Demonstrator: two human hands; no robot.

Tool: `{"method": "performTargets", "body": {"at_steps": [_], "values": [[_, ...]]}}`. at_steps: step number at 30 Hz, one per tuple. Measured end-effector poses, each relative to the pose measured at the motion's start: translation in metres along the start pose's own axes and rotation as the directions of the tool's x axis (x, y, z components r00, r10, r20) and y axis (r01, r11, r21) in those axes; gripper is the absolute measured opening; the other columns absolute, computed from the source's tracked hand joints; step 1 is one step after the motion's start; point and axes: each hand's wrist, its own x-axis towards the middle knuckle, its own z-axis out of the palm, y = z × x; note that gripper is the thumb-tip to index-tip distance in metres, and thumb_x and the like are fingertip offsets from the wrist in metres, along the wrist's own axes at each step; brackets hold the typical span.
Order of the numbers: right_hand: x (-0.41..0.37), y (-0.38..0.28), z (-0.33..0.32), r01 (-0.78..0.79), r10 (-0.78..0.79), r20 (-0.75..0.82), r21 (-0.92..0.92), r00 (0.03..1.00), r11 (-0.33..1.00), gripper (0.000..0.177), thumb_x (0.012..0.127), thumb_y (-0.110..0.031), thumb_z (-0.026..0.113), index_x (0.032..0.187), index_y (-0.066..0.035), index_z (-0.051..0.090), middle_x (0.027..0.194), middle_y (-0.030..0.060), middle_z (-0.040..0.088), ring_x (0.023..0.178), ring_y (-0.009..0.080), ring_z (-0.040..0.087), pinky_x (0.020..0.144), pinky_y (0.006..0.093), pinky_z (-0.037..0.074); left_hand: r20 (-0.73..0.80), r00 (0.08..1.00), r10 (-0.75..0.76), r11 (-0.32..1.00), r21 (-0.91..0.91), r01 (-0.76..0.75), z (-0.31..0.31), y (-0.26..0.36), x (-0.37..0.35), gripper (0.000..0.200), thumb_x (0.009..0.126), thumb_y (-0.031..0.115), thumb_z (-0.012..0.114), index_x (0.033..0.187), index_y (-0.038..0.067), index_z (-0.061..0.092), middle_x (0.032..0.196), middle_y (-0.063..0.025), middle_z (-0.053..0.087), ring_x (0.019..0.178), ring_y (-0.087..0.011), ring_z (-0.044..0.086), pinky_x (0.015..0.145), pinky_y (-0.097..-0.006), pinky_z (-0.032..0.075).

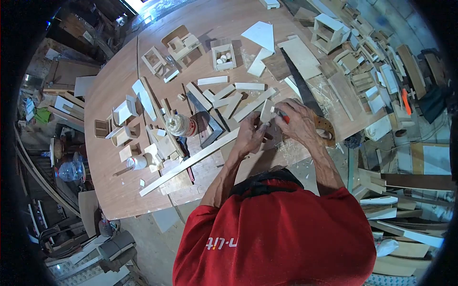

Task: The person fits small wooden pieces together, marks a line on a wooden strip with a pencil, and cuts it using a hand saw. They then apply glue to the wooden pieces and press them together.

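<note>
Near the table's front edge my left hand (252, 135) is closed around a small pale wooden block (267, 111), which stands tilted up from the fingers. My right hand (296, 120) is closed close beside the block's right side. A bit of orange (286, 119) shows between its fingers, but most of that small item is hidden, and I cannot make out its kind. Just right of this hand lies a handsaw (301, 81), its brown wooden handle (325, 131) partly behind my wrist. Wood shavings and dust are scattered around the right hand.
Several wooden strips (255, 104) lie ahead, beside a metal square (208, 141). A glue jar (181, 126) and a white bottle (137, 162) stand left. A long strip (191, 162) crosses the front. Miniature wooden furniture (182, 45) and a box of round pieces (224, 58) stand farther back.
</note>
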Motion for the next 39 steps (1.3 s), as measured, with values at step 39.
{"method": "performTargets", "body": {"at_steps": [39], "values": [[0.002,0.002,0.006,0.040,-0.039,0.027,-0.036,0.999,0.999,0.023,0.080,-0.020,0.064,0.098,-0.006,0.064,0.096,0.0080,0.059,0.094,0.0272,0.058,0.079,0.0410,0.050,0.001,1.000,0.009,1.000,0.008,-0.009,0.005,0.012,-0.003,0.025,0.089,0.005,0.054,0.112,-0.006,0.053,0.087,-0.0144,0.063,0.067,-0.0203,0.069,0.050,-0.0285,0.051]]}}
